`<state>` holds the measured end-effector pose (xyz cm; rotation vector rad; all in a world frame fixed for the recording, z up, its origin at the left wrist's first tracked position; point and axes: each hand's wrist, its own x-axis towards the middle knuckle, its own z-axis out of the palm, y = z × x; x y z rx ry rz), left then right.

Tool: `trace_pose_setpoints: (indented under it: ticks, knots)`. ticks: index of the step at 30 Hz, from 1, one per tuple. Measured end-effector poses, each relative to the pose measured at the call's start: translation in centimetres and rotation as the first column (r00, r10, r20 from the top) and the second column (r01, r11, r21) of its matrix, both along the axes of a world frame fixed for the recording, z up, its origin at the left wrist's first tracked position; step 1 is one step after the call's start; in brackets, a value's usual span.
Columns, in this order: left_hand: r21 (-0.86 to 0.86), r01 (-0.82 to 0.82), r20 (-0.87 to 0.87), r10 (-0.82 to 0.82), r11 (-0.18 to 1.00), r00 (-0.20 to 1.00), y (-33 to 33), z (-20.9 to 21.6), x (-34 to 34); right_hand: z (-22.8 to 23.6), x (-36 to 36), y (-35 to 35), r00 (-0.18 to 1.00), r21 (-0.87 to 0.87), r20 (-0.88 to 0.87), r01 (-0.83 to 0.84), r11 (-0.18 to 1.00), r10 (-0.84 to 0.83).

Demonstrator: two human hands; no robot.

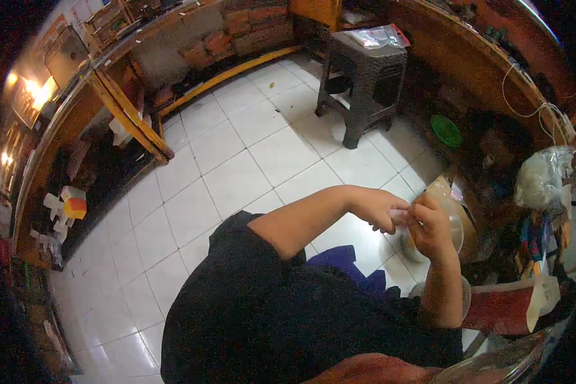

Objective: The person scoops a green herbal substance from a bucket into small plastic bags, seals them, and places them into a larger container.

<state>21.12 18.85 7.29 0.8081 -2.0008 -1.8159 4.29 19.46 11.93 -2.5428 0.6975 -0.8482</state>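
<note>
Holding a small pale, translucent piece between both hands, the person works just above and in front of a round cream-coloured plastic bowl. The left hand has its grip pinched together on the near end of the piece; the right hand has its fingers curled shut on the far end. The piece is mostly hidden by the fingers and too small to identify.

Step in hand, as judged: a two-handed pinch on the piece, consistent with pulling or peeling it open. The next move would call for a firm hold at both ends and a steady, opposed pull, kept over the cream bowl.

Orientation: the visible part of the piece runs roughly left to right between the two hands, its long axis about level; which end leads cannot be told.

Left of the bowl lies blue cloth on the white tiled floor. Beyond the bowl stands a dark grey plastic stool
</note>
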Motion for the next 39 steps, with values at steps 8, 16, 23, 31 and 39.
trace_pose_setpoints:
  ticks: [8, 16, 23, 31, 39]
  knots:
    - [0.175, 0.141, -0.22, -0.101, 0.974, 0.97, -1.0, -0.6, -0.2, 0.0, -0.3, 0.5, 0.975, -0.075, 0.104, 0.205, 0.976, -0.197]
    - [0.238, -0.037, -0.159, 0.076, 0.971, 0.984, -0.4, 0.1, -1.7, -1.2, -1.6, 0.3, 0.944, 0.06, 0.213, 0.245, 0.968, -0.252]
    - [0.038, -0.127, 0.07, 0.124, 0.991, 0.99, -0.1, 0.1, -1.4, 0.3, -3.6, -1.8, 0.841, 0.064, 0.369, 0.401, 0.914, -0.395]
    - [-0.209, -0.689, -0.264, 0.638, 0.694, 0.723, 0.1, 1.2, -1.3, 0.7, -4.6, -1.7, 0.842, 0.337, 0.098, 0.474, 0.814, -0.53]
    - [-0.193, -0.61, -0.229, 0.569, 0.769, 0.79, 2.5, 3.1, -2.1, 1.1, -3.1, 0.9, 0.932, 0.319, 0.271, 0.148, 0.936, -0.239]
